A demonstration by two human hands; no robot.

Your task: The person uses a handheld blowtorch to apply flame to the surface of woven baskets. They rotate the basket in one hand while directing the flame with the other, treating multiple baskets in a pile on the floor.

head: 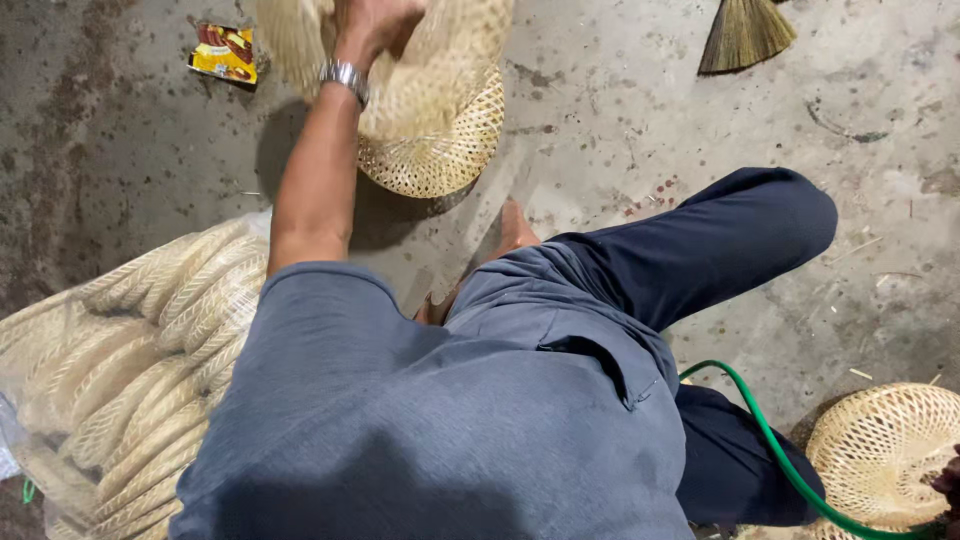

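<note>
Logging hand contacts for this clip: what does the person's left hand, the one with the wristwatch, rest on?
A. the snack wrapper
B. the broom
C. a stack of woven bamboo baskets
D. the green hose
C: the left hand rests on the stack of woven bamboo baskets on the floor.

Woven bamboo baskets, pale, matt, open lattice. Wristband: shiny metal links. Floor: rough, stained concrete. Hose: smooth green plastic, slight gloss. Coiled bamboo rims under clear plastic film. Shirt: matt grey cloth. Wrapper: glossy foil.
</note>
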